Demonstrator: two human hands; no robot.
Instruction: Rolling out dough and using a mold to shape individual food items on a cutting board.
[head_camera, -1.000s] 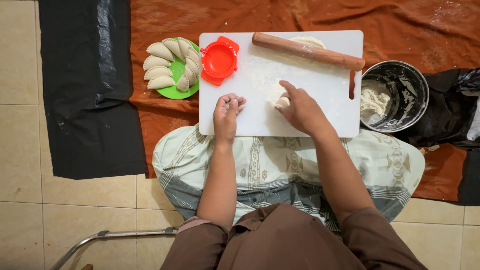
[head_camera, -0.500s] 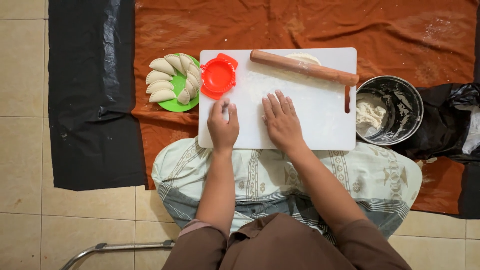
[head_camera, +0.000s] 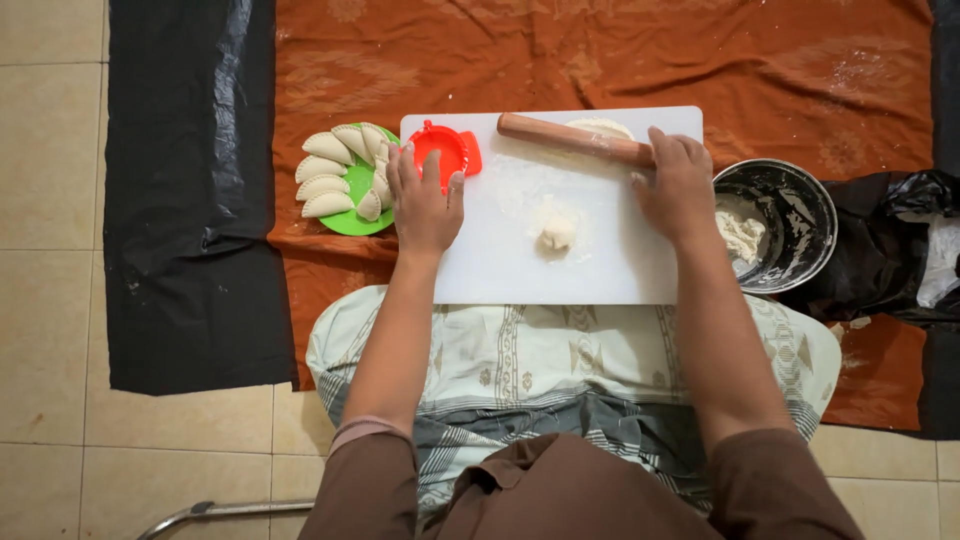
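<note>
A white cutting board (head_camera: 600, 270) lies across my lap. A small lump of dough (head_camera: 556, 230) rests near its middle. My left hand (head_camera: 425, 200) lies flat on the board's left part, fingertips touching the red dumpling press (head_camera: 442, 148) at the far left corner. My right hand (head_camera: 676, 185) closes over the right end of the wooden rolling pin (head_camera: 570, 138), which lies along the board's far edge. A flat piece of dough (head_camera: 600, 128) shows behind the pin.
A green plate (head_camera: 352, 200) with several folded dumplings (head_camera: 328, 170) sits left of the board. A dark metal bowl (head_camera: 790, 205) with dough scraps stands at the right. Orange cloth (head_camera: 600, 50) and black plastic sheets (head_camera: 190, 200) cover the tiled floor.
Both hands left the dough lump. My left hand moved to the red press, my right hand moved out to the rolling pin's end. The lump now lies bare on the board.
</note>
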